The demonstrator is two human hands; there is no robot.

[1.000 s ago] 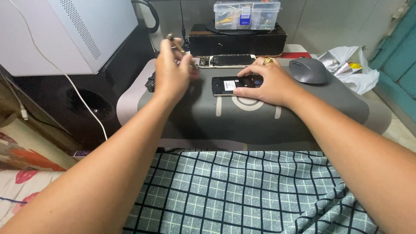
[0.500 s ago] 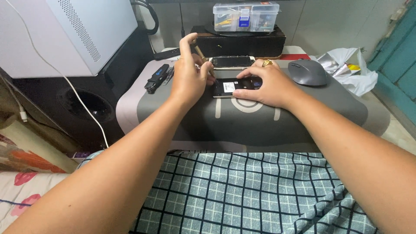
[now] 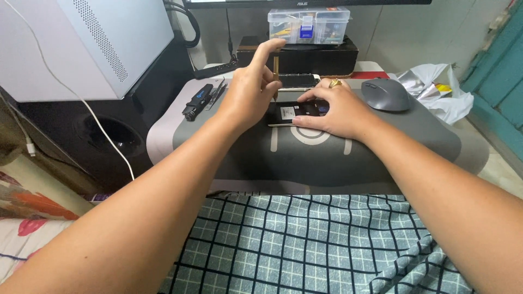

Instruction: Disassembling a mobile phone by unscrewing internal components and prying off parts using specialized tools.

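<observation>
The person sits at a grey mat with both forearms stretched over a checked cloth. The right hand lies flat on an opened phone near the middle of the mat's far half; its fingers are spread narrowly and press the dark body down, thumb along the near edge. A gold ring sits on one finger. The left hand hovers just above the phone's left end. Its index finger points up and away, and the remaining fingers curl around a thin stick-like tool, pinched upright; the tool's lower end is hidden behind the hand.

A second phone lies face up just beyond the first, close to the mat's far edge. A black tool and tweezers lie at the mat's far left corner. A grey mouse rests toward the far right corner, with crumpled plastic beside it off the mat. A clear parts box stands on a black case behind the mat. A white computer case stands to the left.
</observation>
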